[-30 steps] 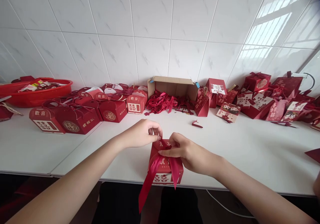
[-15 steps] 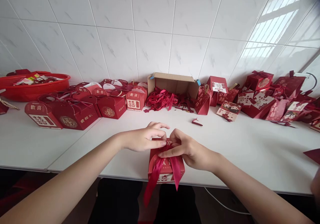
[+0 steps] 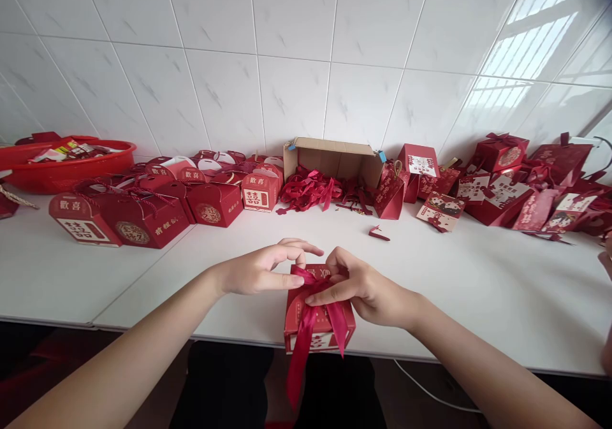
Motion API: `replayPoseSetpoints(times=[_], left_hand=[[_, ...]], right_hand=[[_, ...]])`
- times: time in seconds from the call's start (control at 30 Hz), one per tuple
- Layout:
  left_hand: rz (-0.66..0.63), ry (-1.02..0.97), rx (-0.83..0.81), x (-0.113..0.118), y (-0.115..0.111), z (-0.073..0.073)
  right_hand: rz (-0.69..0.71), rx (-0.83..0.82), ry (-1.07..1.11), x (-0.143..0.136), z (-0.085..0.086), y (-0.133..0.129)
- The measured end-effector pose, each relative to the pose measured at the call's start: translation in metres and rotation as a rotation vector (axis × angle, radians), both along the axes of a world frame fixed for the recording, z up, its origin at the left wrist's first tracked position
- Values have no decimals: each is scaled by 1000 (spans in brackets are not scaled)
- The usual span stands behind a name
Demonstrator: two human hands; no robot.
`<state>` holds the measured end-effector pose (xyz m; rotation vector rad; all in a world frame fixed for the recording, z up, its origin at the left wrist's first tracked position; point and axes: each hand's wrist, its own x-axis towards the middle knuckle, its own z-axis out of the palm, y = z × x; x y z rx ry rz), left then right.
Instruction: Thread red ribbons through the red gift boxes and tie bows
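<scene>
A small red gift box with white and gold print sits at the table's front edge, right before me. A dark pink ribbon crosses its top, and its two tails hang down the near side, one past the table edge. My left hand pinches a loop of the ribbon between thumb and finger at the box's left top. On the other side my right hand is closed on the ribbon near the middle of the lid, thumb pressing there. The fingertips partly hide the knot area.
Several red gift boxes stand at left, near a red basin of small packets. Behind lies a cardboard box spilling ribbons. More decorated boxes crowd the right, and another person's hand shows at the right edge.
My left hand has shifted a little left, drawing the ribbon loop out sideways. My right hand stays nearly in place, and the hanging left tail has swung slightly right.
</scene>
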<state>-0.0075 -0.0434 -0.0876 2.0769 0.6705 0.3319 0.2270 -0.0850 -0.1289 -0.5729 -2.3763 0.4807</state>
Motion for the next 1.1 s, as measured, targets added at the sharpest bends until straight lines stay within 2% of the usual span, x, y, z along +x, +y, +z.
replayPoseSetpoints(times=[0.2,0.3,0.6,0.73,0.9,1.1], left_hand=[[49,-57,74,5,-13,-6],[72,-78,89,7,-16,-8],[230,-202,-65,21,-24,-16],[293,-206,-39,27,-26,-21],[317,-226,-75,29,-27,-22],[401,-235,-61,38,-31,-24]], right_hand=[[25,-3,132,1,-1,1],[-7,-2,194,2,-1,1],[-148,-18,240,2,-2,0],[-163,-72,211,3,0,-1],[-266,-170,194,1,3,-6],[-315,-394,345,-2,4,-5]])
